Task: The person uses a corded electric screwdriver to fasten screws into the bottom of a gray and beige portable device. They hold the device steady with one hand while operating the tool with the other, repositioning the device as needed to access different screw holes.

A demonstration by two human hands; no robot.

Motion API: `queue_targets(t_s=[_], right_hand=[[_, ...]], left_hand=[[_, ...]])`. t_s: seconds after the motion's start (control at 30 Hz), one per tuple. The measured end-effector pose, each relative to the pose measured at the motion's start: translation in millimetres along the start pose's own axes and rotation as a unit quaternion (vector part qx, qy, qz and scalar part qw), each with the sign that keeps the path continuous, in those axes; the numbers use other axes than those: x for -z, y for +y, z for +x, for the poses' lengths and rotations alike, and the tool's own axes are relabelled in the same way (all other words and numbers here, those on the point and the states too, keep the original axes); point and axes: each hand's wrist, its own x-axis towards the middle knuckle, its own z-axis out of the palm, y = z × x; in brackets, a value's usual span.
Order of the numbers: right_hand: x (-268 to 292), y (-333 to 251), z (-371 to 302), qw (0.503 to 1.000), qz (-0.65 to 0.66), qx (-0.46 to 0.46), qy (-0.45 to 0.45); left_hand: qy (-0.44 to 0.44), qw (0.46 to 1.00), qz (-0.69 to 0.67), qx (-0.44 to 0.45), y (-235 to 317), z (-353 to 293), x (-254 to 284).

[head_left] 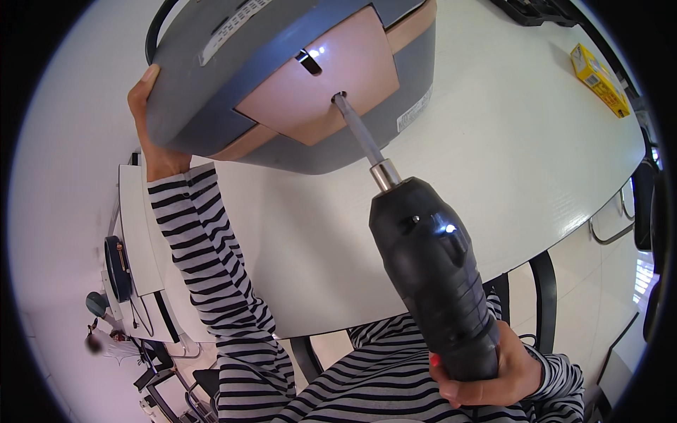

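Note:
A grey appliance (pixel 197 92) with a pinkish panel (pixel 352 60) is tipped over the white table at the upper middle, underside toward me. My left hand (pixel 159 144) grips its left side, thumb up along the edge and the other fingers mostly hidden. In my right hand (pixel 511 370) is a black electric screwdriver (pixel 430 261), held by the lower end of its body. Its long metal bit (pixel 360 130) slants up to the left, the tip in a small hole in the panel. A second slot (pixel 309 62) lies above that hole, and a light shines on the panel.
The white table (pixel 508 148) has a curved edge. On it, a yellow box (pixel 599 80) lies at the far right and a black case (pixel 536 10) sits at the top. Black chair parts (pixel 543 303) stand below the right edge. Another person (pixel 120 345) is at the lower left.

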Motion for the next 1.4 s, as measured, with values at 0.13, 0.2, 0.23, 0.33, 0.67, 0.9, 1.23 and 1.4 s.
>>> queue_targets(t_s=[0.13, 0.2, 0.23, 0.33, 0.67, 0.9, 1.23, 1.4], right_hand=[[4, 2, 1, 1.000, -0.019, 0.000, -0.023], [5, 2, 1, 0.999, -0.025, -0.001, -0.028], [5, 2, 1, 0.999, -0.023, -0.002, -0.027], [1, 0, 1, 1.000, -0.012, -0.011, -0.015], [2, 3, 0, 1.000, 0.025, -0.007, -0.015], [2, 2, 0, 0.999, 0.026, -0.015, -0.021], [4, 3, 0, 0.999, 0.023, -0.013, -0.025], [4, 4, 0, 0.999, 0.029, -0.002, -0.030]], left_hand=[[-0.090, 0.971, 0.104, -0.196, -29, 9, 28], [-0.118, 0.972, 0.091, -0.180, -33, 18, 39], [-0.123, 0.984, 0.053, -0.116, -33, 23, 46], [-0.129, 0.984, 0.055, -0.106, -45, 30, 57], [-0.100, 0.990, 0.022, -0.099, -29, 16, 33], [-0.087, 0.991, 0.018, -0.097, -28, 17, 34], [-0.055, 0.998, -0.012, -0.034, -16, 9, 21], [-0.068, 0.996, 0.009, -0.057, -18, 8, 23]])
